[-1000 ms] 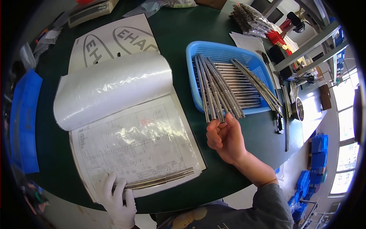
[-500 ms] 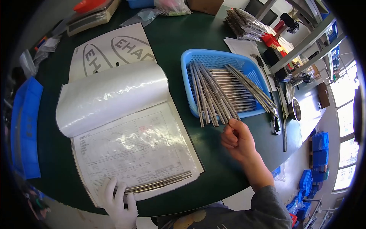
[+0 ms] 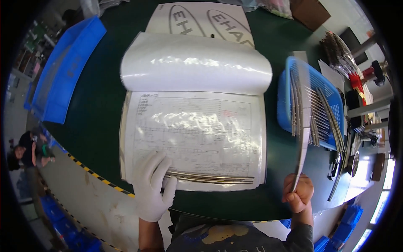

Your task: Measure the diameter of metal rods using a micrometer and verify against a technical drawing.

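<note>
My right hand [image 3: 298, 192], bare and closed, grips the lower end of a thin metal rod [image 3: 304, 138]. The rod rises blurred in front of a blue plastic basket [image 3: 282, 103] on the right, which holds many more metal rods [image 3: 295, 122]. In a white glove, my left hand [image 3: 153, 185] lies at the lower left of an opened binder. Its thumb and fingers close about the left ends of several slim metal rods [image 3: 214, 178]; the glove hides those ends. These rods lie across the bottom of a plastic-sleeved drawing sheet [image 3: 193, 134].
Turned-back sleeves [image 3: 195, 63] curl over the top of the binder. On the left side of the green table [image 3: 100, 105] stands a long blue bin [image 3: 69, 71]. Bagged rods [image 3: 338, 48] and a cardboard box [image 3: 310, 12] are at the far right. A person [image 3: 31, 149] appears beyond the left edge.
My right hand has moved away from the basket toward the table's near edge, bringing a metal rod with it. The left hand stays on the rods at the binder. The view has swung left.
</note>
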Demonstrator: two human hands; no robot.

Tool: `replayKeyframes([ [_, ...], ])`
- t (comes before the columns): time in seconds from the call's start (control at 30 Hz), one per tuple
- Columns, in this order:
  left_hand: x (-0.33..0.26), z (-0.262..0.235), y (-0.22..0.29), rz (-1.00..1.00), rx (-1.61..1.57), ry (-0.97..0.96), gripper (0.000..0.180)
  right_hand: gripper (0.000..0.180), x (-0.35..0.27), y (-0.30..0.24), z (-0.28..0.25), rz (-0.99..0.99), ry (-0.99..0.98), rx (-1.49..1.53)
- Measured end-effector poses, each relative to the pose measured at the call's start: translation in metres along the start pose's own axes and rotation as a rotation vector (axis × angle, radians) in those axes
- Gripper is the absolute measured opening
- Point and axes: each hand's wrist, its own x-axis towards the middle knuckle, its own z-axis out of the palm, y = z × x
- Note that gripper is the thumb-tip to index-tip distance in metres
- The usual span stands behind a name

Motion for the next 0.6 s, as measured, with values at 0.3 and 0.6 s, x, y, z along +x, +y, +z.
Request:
replayKeyframes([
  [0.3,-0.004,0.004,-0.005,-0.152,0.096,0.234,0.037,0.014,0.058,0.043,0.018,0.045,-0.415,-0.013],
  [0.6,0.000,0.000,-0.003,-0.090,0.141,0.142,0.032,0.019,0.061,0.044,0.029,-0.192,-0.224,-0.529],
])
